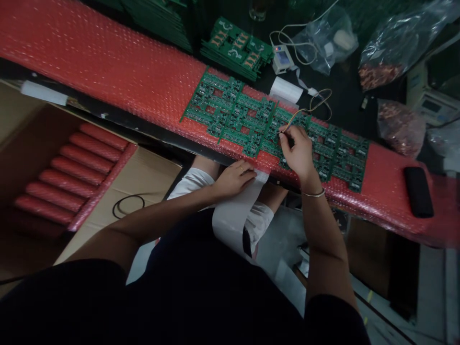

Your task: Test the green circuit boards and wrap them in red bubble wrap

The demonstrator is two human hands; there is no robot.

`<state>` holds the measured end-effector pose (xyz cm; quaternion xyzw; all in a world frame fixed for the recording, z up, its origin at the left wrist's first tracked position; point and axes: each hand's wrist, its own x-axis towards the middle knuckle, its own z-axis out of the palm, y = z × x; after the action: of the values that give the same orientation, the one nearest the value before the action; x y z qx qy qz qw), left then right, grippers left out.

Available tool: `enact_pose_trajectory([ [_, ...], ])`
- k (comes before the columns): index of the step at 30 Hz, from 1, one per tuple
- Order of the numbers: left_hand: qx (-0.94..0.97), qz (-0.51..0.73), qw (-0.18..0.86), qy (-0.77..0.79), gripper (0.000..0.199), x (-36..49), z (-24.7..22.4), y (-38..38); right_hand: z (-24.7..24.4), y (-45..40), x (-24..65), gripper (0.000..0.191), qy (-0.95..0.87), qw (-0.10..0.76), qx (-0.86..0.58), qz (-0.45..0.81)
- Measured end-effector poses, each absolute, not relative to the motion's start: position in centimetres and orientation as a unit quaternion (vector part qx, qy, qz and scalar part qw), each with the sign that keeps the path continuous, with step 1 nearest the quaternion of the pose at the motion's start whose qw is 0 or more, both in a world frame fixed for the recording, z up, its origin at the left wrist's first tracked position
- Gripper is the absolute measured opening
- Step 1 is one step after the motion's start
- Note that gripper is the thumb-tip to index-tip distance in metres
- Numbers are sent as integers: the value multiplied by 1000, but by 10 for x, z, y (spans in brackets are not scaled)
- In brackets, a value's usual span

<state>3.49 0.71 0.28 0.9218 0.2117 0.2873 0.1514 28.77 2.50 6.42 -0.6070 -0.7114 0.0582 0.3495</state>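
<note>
Green circuit board panels (pixel 247 117) lie in a row on red bubble wrap (pixel 143 91). Over the middle panels, my right hand (pixel 296 148) pinches the end of a thin cable (pixel 293 117), its fingertips at the board surface. The plug itself is too small to make out. My left hand (pixel 235 179) rests at the front edge of the bubble wrap, fingers bent over a white strip (pixel 237 211) that hangs down to my lap. The cable runs back to a small white device (pixel 282 59) with a lit screen.
Stacked green boards (pixel 235 48) stand behind the row, beside a white roll (pixel 286 90). Bags of copper-coloured parts (pixel 400 127) lie at the right, with a black case (pixel 419 191) nearer the front. At lower left, a carton (pixel 151 177) holds red bubble-wrapped rolls (pixel 68 177).
</note>
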Motion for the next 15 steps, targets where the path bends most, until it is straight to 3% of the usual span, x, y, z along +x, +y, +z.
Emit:
enact_pose_trajectory([
  [7, 930, 311, 119, 159, 22, 29, -7, 5, 62, 26, 288, 20, -710, 361, -602, 56],
  [15, 864, 381, 230, 236, 14, 43, 68, 70, 54, 28, 288, 18, -688, 391, -609, 55],
])
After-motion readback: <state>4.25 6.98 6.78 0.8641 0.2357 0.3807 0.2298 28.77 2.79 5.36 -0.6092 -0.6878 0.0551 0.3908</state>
